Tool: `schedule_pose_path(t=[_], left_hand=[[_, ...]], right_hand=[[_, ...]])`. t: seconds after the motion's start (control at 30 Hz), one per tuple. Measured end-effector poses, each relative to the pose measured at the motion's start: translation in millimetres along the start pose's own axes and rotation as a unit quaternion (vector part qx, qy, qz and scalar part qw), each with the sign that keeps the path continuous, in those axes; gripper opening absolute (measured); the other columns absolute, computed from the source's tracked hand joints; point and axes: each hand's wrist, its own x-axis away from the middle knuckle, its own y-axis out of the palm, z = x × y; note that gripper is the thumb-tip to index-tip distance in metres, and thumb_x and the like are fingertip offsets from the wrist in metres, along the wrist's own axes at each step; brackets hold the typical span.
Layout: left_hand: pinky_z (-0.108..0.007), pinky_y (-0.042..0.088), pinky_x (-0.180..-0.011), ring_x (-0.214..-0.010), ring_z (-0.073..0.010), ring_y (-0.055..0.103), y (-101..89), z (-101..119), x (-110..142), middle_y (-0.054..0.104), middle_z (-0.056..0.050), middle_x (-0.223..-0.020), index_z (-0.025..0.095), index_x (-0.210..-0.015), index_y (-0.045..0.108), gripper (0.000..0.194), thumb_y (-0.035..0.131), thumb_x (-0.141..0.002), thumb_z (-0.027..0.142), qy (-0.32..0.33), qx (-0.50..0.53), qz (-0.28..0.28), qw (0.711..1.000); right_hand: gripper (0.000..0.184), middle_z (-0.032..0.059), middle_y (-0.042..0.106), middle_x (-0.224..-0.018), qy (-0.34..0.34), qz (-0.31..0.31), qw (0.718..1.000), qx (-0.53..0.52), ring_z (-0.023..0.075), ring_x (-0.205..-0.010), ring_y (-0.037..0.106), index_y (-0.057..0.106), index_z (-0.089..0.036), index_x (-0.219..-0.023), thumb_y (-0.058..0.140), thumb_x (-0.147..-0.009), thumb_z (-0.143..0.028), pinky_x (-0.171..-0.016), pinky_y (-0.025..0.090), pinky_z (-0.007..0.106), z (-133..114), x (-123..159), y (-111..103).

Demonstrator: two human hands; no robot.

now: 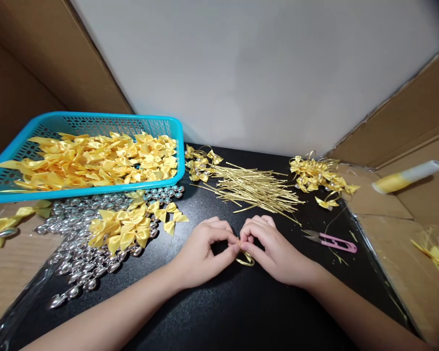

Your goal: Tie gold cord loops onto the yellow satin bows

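Both forearms come in from the bottom edge over the black tabletop [219, 317]. Left hand [208, 251] and right hand [269, 248] meet at center, near side of table, thumb and index fingertips of each pinched together on one small gold cord loop [246, 262]. Loop hangs just below the fingertips, its curved part showing; the rest is hidden by the fingers, so can't tell if anything else is pinched with it.

Left of left hand: spread of shiny silver beads [90, 284], with a loose heap of yellow bows [126, 229] on top. Right of right hand: pink-handled snips [338, 243], lying flat, blades pointing left, thread scraps beside them. Far right, on the cardboard: a yellow bow with trailing ends [435, 256], partly blurred. Far left, on cardboard: a few more yellow ribbon pieces [25, 212].

Beyond the hands: pile of straight gold cords [256, 190], mostly lying crosswise. Right of it, a cluster of bows with cord loops [312, 173]; left of it, a smaller bow cluster [198, 170] just beside the blue basket [179, 131], which holds a big heap of yellow bows. White-and-yellow tube [409, 176] at right, against cardboard. White panel [241, 73] at back.
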Motion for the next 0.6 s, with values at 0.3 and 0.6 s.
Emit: schedule_pose_path(t=[0.3, 0.6], left_hand=[[-0.030, 0.040, -0.069, -0.070, -0.0160, 0.057, 0.9, -2.4, 0.3, 0.066, -0.001, -0.069, 0.018, -0.073, 0.074, 0.020, 0.058, -0.085, 0.019, -0.020, 0.025, 0.020, 0.999], [-0.028, 0.041, -0.068, -0.068, -0.0148, 0.057, 3.5, -4.3, -0.2, 0.065, 0.000, -0.066, 0.018, -0.067, 0.069, 0.016, 0.061, -0.081, 0.015, -0.021, 0.011, 0.037, 0.999]], right_hand=[[0.011, -0.0005, 0.056, -0.079, -0.057, 0.046, 0.995, 0.065, 0.0162, -0.079, 0.048, 0.049, -0.020, -0.085, 0.050, -0.095, -0.018, -0.080, 0.030, 0.035, 0.7, 0.2, 2.1], [0.011, -0.0005, 0.056, -0.079, -0.065, 0.059, 0.994, 0.058, 0.0165, -0.079, 0.048, 0.049, -0.021, -0.085, 0.050, -0.095, -0.018, -0.080, 0.031, 0.036, 3.8, 0.5, 4.9]])
